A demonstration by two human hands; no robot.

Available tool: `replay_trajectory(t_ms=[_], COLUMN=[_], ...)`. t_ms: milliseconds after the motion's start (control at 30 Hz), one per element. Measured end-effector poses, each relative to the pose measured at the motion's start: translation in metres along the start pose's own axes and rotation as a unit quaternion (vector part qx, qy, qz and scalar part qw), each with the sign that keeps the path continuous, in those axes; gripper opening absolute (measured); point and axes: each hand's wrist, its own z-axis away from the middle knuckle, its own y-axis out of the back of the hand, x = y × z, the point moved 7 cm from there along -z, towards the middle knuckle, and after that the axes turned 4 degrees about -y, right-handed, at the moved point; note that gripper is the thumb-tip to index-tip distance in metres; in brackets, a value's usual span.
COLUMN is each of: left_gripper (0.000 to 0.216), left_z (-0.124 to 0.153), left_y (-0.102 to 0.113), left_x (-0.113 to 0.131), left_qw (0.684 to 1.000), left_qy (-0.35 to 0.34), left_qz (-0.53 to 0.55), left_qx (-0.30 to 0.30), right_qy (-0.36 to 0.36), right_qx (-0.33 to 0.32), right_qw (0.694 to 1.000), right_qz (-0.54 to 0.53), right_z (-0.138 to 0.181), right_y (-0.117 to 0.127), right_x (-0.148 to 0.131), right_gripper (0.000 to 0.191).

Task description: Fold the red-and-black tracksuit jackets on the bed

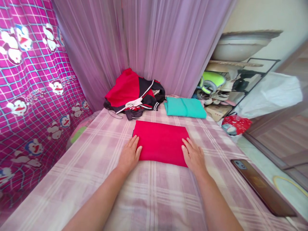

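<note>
Now, left hand (pixel 129 154) and right hand (pixel 194 156) rest extended, ungripping fingers (pixel 134 141) on red cloth (pixel 161 142).

Red cloth (pixel 161 142), plain, folded to a neat rect., lies flat on the bed (pixel 158 195), well in from L & R edges, short of far edge. Long sides run approx. parallel to far edge; dk sliver shows at its L end.

No legible text: only small lettering (pixel 68 79) on the pink cartoon-print cloth (pixel 45 110), too blurred to read
</note>
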Motion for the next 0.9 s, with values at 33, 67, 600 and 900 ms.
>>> replay_trajectory(t_ms=[33, 67, 600, 900], left_gripper=[0.051, 0.05, 0.034, 0.037], left_z=[-0.001, -0.001, -0.006, -0.006], left_y=[0.003, 0.006, 0.027, 0.029], left_x=[-0.005, -0.009, -0.028, -0.032], left_qw=[1.0, 0.999, 0.992, 0.986], left_qy=[0.014, 0.026, 0.089, 0.135], left_qz=[0.009, 0.015, 0.062, 0.072], left_qx=[0.012, 0.024, 0.071, 0.062], right_qy=[-0.01, -0.018, -0.032, -0.015], right_qx=[0.009, 0.017, 0.059, 0.075], right_qw=[1.0, 0.999, 0.994, 0.989], right_qz=[-0.021, -0.041, -0.088, -0.126], right_z=[-0.002, -0.003, -0.005, -0.006], right_y=[0.001, 0.001, 0.01, 0.016], right_x=[0.007, 0.012, 0.01, 0.005], right_gripper=[0.048, 0.048, 0.042, 0.042])
